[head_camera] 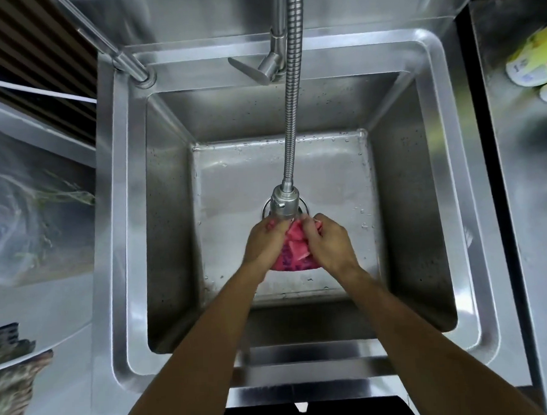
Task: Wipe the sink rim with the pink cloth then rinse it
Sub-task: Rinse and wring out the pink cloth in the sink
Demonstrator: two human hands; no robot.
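Observation:
Both hands hold the bunched pink cloth (294, 252) low inside the steel sink, just below the spray head (285, 203) of the flexible hose tap. My left hand (263, 242) grips the cloth's left side and my right hand (328, 242) grips its right side. A lower fold of the cloth hangs between my wrists. The sink rim (123, 232) frames the basin. Droplets dot the basin floor; a water stream is not clearly visible.
The tap lever (250, 71) and a slanted steel pipe (115, 54) stand at the back rim. On the steel counter to the right lies a yellow-and-white package (534, 62). A patterned surface (31, 224) lies to the left of the sink.

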